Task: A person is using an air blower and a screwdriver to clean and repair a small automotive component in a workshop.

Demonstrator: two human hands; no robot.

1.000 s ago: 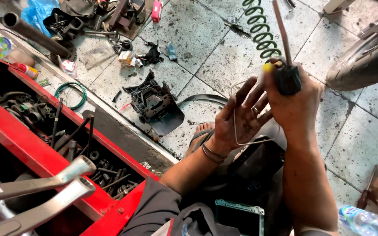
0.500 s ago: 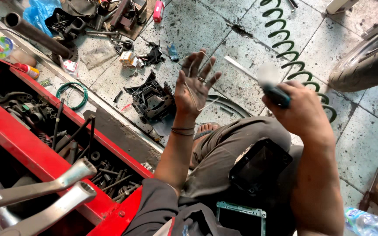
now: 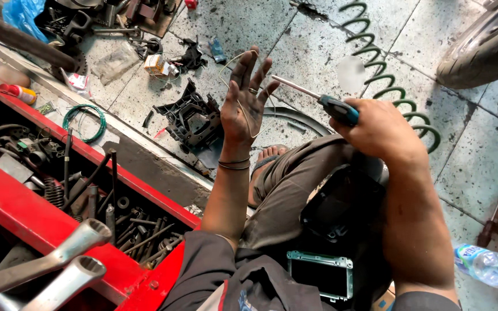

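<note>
Blue-handled metal screwdriver (image 3: 324, 102) sits clenched in the right hand (image 3: 378, 129) above the lap, while the left hand (image 3: 248, 99), fingers spread wide, dangles a thin pale wire loop (image 3: 234, 63) over grey floor tiles (image 3: 318, 40)

Sitting at left: red toolbox (image 3: 41, 224) w/ wrenches (image 3: 47, 265) & sockets. Lying far left on tiled floor (image 3: 479, 155): green wire coil (image 3: 85, 121), black plastic part (image 3: 188, 118). Stretching far right: green spiral hose (image 3: 384, 72), beside tyre (image 3: 485, 43). Lying near right: water bottle (image 3: 488, 266).
</note>
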